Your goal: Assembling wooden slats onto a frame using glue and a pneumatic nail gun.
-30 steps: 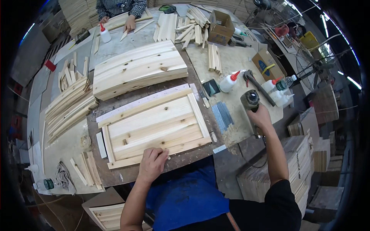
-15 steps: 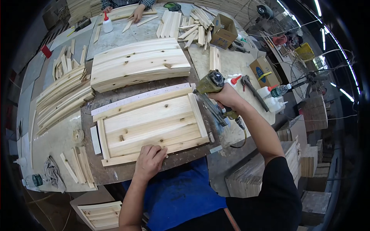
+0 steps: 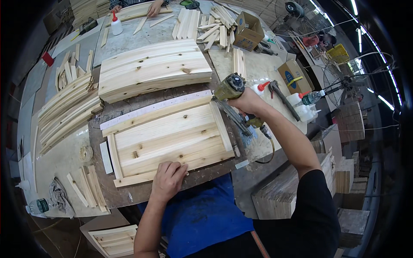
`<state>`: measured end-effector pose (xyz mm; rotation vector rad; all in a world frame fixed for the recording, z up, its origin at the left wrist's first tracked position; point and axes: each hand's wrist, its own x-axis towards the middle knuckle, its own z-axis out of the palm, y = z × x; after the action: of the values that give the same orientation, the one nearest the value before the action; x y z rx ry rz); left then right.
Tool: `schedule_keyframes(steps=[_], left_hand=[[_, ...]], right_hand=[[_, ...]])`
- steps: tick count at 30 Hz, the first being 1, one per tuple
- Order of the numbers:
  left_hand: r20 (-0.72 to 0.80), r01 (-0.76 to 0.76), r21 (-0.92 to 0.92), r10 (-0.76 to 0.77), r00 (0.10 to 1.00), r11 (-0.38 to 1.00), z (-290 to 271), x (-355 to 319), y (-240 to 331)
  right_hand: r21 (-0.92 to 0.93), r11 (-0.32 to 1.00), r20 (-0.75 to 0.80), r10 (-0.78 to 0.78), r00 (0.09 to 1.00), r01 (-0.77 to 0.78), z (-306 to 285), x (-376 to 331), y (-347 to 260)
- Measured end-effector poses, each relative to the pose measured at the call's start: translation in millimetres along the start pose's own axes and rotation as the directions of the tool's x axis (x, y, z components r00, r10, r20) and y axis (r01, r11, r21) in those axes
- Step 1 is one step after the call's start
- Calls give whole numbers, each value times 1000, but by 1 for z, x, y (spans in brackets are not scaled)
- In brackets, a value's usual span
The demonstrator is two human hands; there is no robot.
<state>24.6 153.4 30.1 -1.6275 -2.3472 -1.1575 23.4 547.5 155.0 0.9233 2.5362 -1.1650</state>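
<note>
A framed wooden panel [image 3: 167, 139] lies flat in front of me, with pale knotty boards inside strips of wood. My right hand [image 3: 248, 103] is closed round the grip of a pneumatic nail gun [image 3: 230, 87]. The gun's nose is at the panel's far right corner; whether it touches the wood I cannot tell. My left hand [image 3: 169, 177] rests on the near strip of the frame with its fingers curled over the edge. A thin white strip with small marks [image 3: 157, 109] runs along the panel's far side.
Beyond the panel stands a stack of boards [image 3: 155, 71]. Bundled wood strips [image 3: 69, 114] lie left. Glue bottles [image 3: 260, 87], a hammer [image 3: 284, 101] and a carton [image 3: 296, 76] are at the right. Across the table, another person's hand [image 3: 155, 8] is among strips. An air hose [image 3: 272, 150] trails from the gun.
The view has shifted slightly. The nail gun has moved a little toward the far left, its nose still by the panel's corner. My left hand stays put; the other person's hand has moved farther away.
</note>
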Motion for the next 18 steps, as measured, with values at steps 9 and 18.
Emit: schedule_keyframes(steps=[9,18], left_hand=[[-10,4,-14,-4,1000,1000,1,-1,0],[-18,16,3,-16,1000,1000,2,0,0]], right_hand=[[-106,994,16,-4,1000,6,-2,-21,6],[-20,1000,41,14,999,-14,-1,-85,31]])
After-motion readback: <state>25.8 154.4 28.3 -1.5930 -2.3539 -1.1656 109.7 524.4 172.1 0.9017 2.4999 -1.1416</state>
